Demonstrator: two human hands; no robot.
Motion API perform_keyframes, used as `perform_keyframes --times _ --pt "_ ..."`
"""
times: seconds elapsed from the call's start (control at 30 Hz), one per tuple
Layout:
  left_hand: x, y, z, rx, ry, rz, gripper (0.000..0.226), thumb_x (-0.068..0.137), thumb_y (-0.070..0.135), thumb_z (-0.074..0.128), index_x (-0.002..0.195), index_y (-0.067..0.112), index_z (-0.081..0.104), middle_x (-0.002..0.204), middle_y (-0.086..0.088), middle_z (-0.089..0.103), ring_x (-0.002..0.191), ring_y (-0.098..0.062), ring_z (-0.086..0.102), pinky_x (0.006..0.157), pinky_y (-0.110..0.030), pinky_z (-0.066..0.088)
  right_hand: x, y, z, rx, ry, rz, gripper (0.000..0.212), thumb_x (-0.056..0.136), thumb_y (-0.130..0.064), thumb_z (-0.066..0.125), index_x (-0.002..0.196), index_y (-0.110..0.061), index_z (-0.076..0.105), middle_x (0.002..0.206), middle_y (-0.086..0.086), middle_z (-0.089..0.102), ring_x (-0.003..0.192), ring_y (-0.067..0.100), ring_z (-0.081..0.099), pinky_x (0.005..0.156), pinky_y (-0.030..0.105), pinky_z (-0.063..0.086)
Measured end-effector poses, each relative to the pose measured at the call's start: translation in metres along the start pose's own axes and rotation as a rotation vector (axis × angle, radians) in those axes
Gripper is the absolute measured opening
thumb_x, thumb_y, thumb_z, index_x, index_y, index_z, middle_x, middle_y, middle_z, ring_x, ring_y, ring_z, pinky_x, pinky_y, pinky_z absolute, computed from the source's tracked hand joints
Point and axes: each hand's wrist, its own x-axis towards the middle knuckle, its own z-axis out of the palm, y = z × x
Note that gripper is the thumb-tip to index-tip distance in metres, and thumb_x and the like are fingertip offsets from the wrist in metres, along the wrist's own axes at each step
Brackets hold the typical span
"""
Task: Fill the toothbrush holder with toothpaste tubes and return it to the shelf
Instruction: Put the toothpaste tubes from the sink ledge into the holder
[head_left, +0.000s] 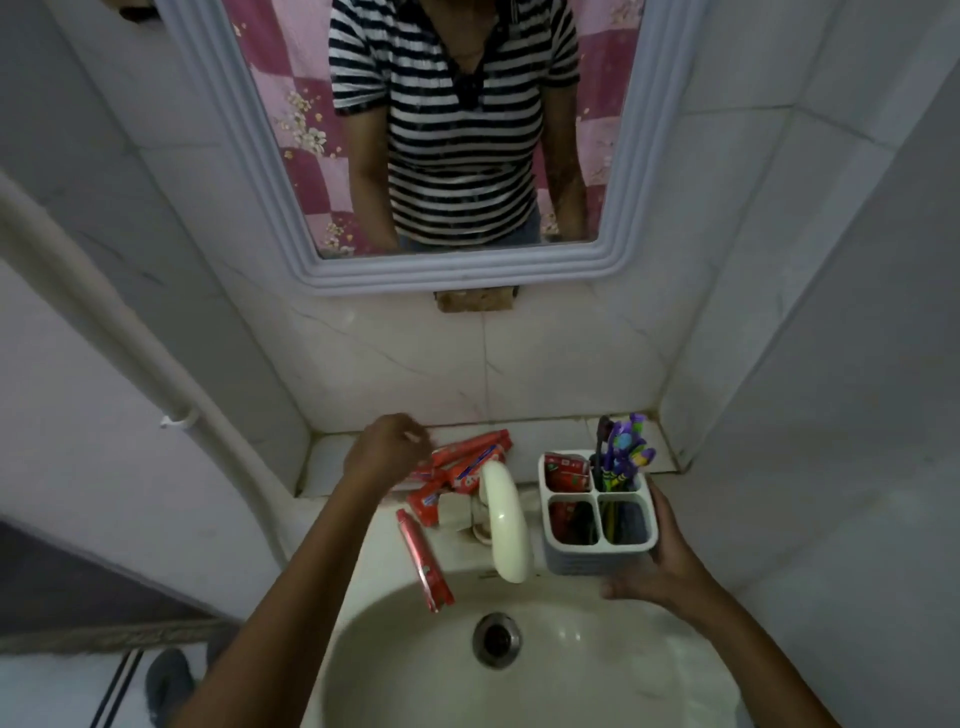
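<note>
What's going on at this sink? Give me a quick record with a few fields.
place: bathroom sink below a mirror
left hand: over the red toothpaste tubes on the shelf, not clearly gripping any
right hand: holds the toothbrush holder beside the faucet
holder contents: toothbrushes in a back compartment, red tubes in the two left ones
loose tube: on the sink rim

No legible text; white lettering on red toothpaste tubes (470, 457) at 9 o'clock of cream tap (506, 525) too blurred.
</note>
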Motion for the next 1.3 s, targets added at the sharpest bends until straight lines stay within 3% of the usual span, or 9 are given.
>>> perform_keyframes --times 0.1,0.17,0.3,0.5,0.67,0.77,0.87,1.17,1.3 --pt "-0.012 -0.051 0.017 0.21 -0.069 -0.154 0.021 0.078 0.036 0.07 0.088 0.017 0.066 0.069 0.001 0.068 0.058 -0.015 0.067 0.054 -0.025 0.052 0.005 0.004 0.01 0.038 0.07 -0.022 0.137 0.04 0.0 0.096 0.148 -0.014 0.012 0.141 -0.002 0.04 0.114 -0.01 0.056 0.076 0.012 0.056" --pt "-0.019 -0.074 0.036 0.29 -0.07 -0.224 0.033 0.08 0.044 0.065 0.093 0.014 0.065 0.071 0.002 0.069 0.058 -0.015 0.069 0.06 -0.027 0.058 0.01 0.005 0.014 0.06 0.1 -0.044 0.128 0.043 0.003 0.095 0.144 -0.012 0.019 0.134 0.001 0.047 0.108 -0.011 0.059 0.074 0.011 0.056" --pt "-0.022 -0.09 0.061 0.25 -0.022 -0.254 0.035 0.079 0.047 0.062 0.084 0.012 0.064 0.08 -0.005 0.073 0.069 -0.022 0.072 0.068 -0.032 0.061 0.016 0.001 0.016 0.059 0.148 -0.025 0.135 0.031 -0.043 0.098 0.141 -0.008 0.029 0.127 -0.01 0.058 0.114 -0.006 0.058 0.086 0.01 0.052" --pt "-0.013 -0.09 0.065 0.101 -0.052 -0.298 0.024 0.069 0.034 0.065 0.073 0.011 0.068 0.063 -0.003 0.071 0.059 -0.019 0.071 0.069 -0.035 0.063 0.02 0.005 0.01 -0.02 0.141 -0.023 0.126 0.031 -0.026 0.097 0.139 -0.012 0.033 0.124 -0.022 0.062 0.113 -0.004 0.059 0.085 0.011 0.053" --pt "-0.018 -0.091 0.063 0.201 0.113 -0.212 0.035 0.08 0.043 0.06 0.09 0.009 0.066 0.083 -0.003 0.068 0.078 -0.022 0.066 0.07 -0.03 0.051 0.024 0.008 0.009 -0.064 0.165 -0.061 0.114 0.037 -0.003 0.093 0.136 -0.017 0.038 0.128 -0.003 0.058 0.112 -0.001 0.061 0.086 0.014 0.054" --pt "-0.016 -0.09 0.065 0.156 0.148 -0.15 0.04 0.081 0.047 0.062 0.106 0.016 0.061 0.098 -0.003 0.067 0.089 -0.023 0.065 0.073 -0.031 0.049 0.025 0.007 0.011 -0.046 0.171 -0.054 0.117 0.034 -0.016 0.097 0.136 -0.017 0.038 0.124 -0.01 0.062 0.113 0.0 0.061 0.086 0.014 0.055" --pt "-0.01 -0.085 0.063 0.038 0.109 -0.086 0.036 0.078 0.051 0.065 0.097 0.02 0.061 0.09 0.003 0.065 0.08 -0.016 0.06 0.074 -0.031 0.05 0.023 0.009 0.012 -0.048 0.178 -0.05 0.117 0.037 -0.02 0.097 0.137 -0.014 0.038 0.128 -0.003 0.06 0.115 0.005 0.061 0.087 0.016 0.054" --pt "0.002 -0.075 0.075 0.223 0.209 -0.062 0.022 0.081 0.036 0.06 0.088 0.018 0.071 0.084 -0.001 0.073 0.076 -0.022 0.069 0.074 -0.038 0.059 0.022 0.005 0.015 -0.041 0.178 -0.033 0.11 0.039 -0.027 0.099 0.131 -0.034 0.039 0.123 -0.028 0.061 0.115 -0.002 0.059 0.087 0.011 0.051" --pt "0.007 -0.07 0.069 0.143 0.223 -0.07 0.03 0.078 0.046 0.064 0.09 0.019 0.066 0.084 -0.003 0.072 0.077 -0.025 0.068 0.075 -0.04 0.058 0.022 0.005 0.017 -0.017 0.205 -0.032 0.114 0.036 -0.03 0.099 0.131 -0.031 0.036 0.127 -0.013 0.058 0.114 -0.006 0.058 0.087 0.009 0.05"
